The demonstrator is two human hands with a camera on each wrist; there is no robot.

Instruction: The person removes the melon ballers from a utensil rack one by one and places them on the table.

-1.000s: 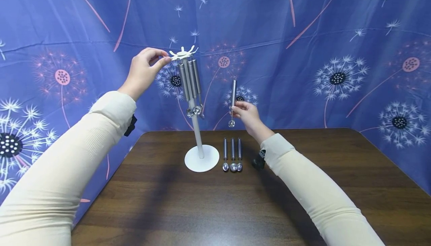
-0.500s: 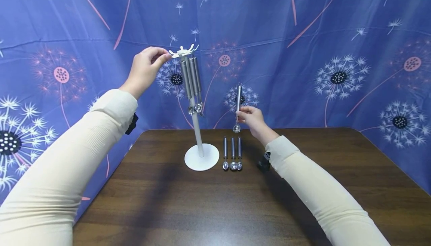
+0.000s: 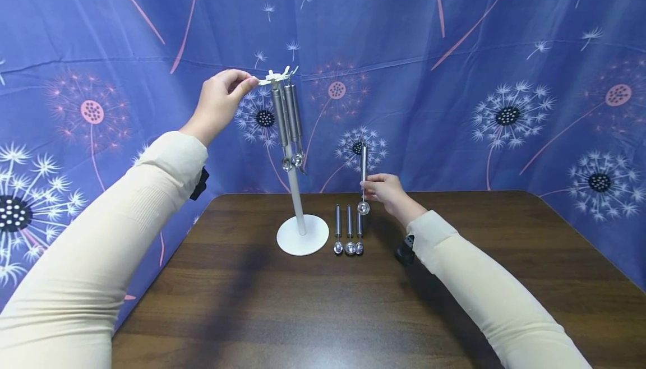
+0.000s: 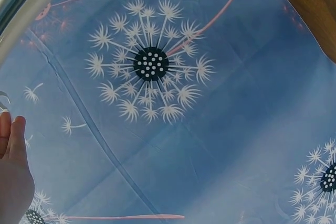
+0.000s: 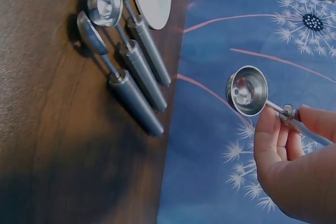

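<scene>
My right hand [image 3: 384,189] pinches a metal melon baller [image 5: 248,91] low on its handle. It is held upright, round cup down, over the back of the table; a small hole shows inside the cup. With thumb and fingertips, my left hand [image 3: 219,97] pinches an arm of the white hook ring atop a utensil stand [image 3: 298,209]. Several metal-handled scoops [image 3: 280,119] hang from that ring, partly hiding one another. On the table below the right hand lie three scoops [image 3: 350,226] side by side, handles pointing to the back. Only part of the left hand shows in its wrist view.
A white round base [image 3: 290,243] carries the stand at the left of the brown wooden table [image 3: 323,307]. Behind the table's back edge hangs a blue dandelion-print cloth [image 3: 414,77]. Both wrists carry small black cameras.
My right hand has come down and slightly right with the melon baller, nearer the scoops on the table. The ring and hanging scoops have turned a little; my left hand keeps its pinch.
</scene>
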